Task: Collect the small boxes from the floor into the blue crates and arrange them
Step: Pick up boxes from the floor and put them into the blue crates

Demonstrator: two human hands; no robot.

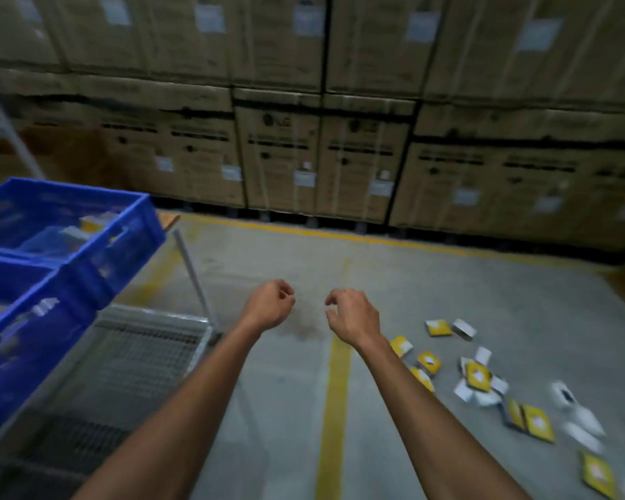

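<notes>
Head view: both hands empty above the floor, boxes scattered to the right

Head camera looks forward and down, with some motion blur. Left hand [269,304] and right hand [352,313] are held out side by side over the grey floor [430,283], near each other but apart. Fingers of each hand hang loosely curled and hold nothing. Small boxes [478,377], yellow and white, lie scattered on the floor to the right of the right forearm, some overlapping, others well apart toward the lower right corner. A yellow floor line [334,409] runs between the two forearms. At left stand two blue crates: the farther crate [148,225] contains a few items too blurred to identify, and the nearer crate [51,312] sits just in front of it. Both rest on a metal rack with a wire-mesh shelf [141,341] below. Large stacked cardboard cartons [322,157] with white labels form the background wall
</notes>
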